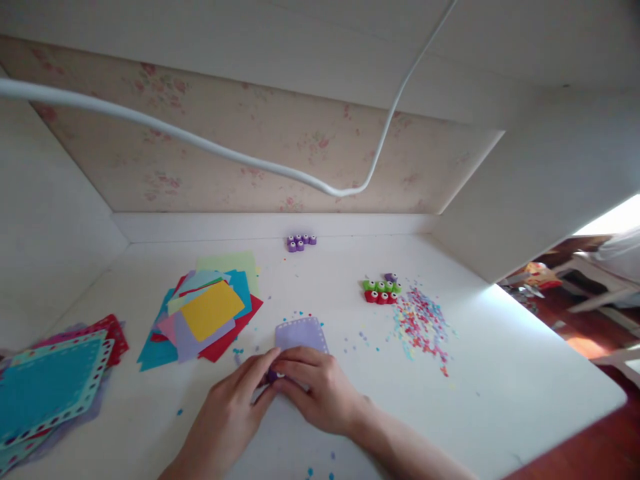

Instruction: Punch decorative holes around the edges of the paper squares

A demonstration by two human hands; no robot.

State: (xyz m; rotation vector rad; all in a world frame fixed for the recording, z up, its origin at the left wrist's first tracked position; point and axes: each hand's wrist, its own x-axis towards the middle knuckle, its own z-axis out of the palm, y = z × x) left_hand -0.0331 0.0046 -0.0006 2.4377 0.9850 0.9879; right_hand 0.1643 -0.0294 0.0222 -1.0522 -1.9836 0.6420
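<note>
A small purple craft paper punch (273,376) is mostly hidden between my fingers. My left hand (233,403) closes around it from the left, thumb and fingertips against it. From the right, my right hand (320,387) grips the same punch and covers the near part of a lavender paper sheet (301,332). Small punched holes run along the visible top and right edges of that sheet. The punch sits at the sheet's left side; how far the paper goes into it is hidden.
Coloured paper sheets (213,310) lie in a loose pile at left, with hole-edged sheets (50,380) further left. Several purple punches (299,243) stand near the back wall. Green and red punches (382,292) are grouped at right, beside scattered confetti (423,323). A white cable (240,157) hangs across.
</note>
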